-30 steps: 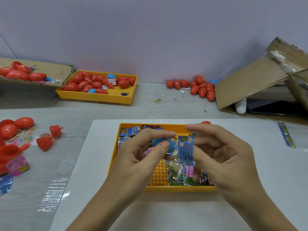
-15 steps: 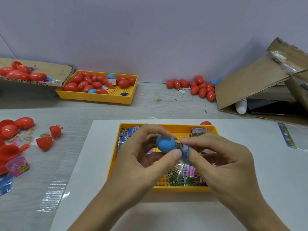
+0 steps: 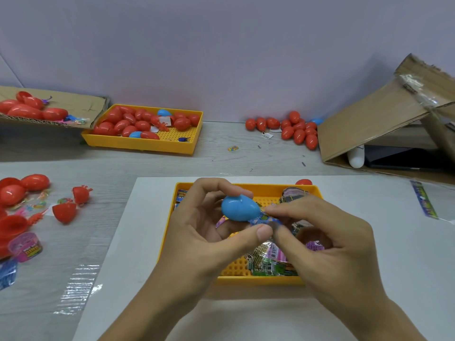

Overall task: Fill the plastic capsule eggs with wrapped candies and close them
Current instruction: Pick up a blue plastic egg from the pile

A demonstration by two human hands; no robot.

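We see two hands over one yellow tray (image 3: 258, 280) near the front edge of the tabletop (image 3: 221, 161). The left hand (image 3: 206, 232) curls its fingers round one blue egg (image 3: 240, 207). The right hand (image 3: 327, 239) pinches one blue candy wrapper (image 3: 267, 219) at the egg's open end. More wrapped candies (image 3: 268, 263) lie in the tray; we cannot count them. A second yellow tray (image 3: 147, 143) at the back edge holds many red eggs (image 3: 123, 123) and two blue ones. About thirteen red eggs (image 3: 293, 130) sit loose near the back right corner, beside one cardboard box (image 3: 374, 119).
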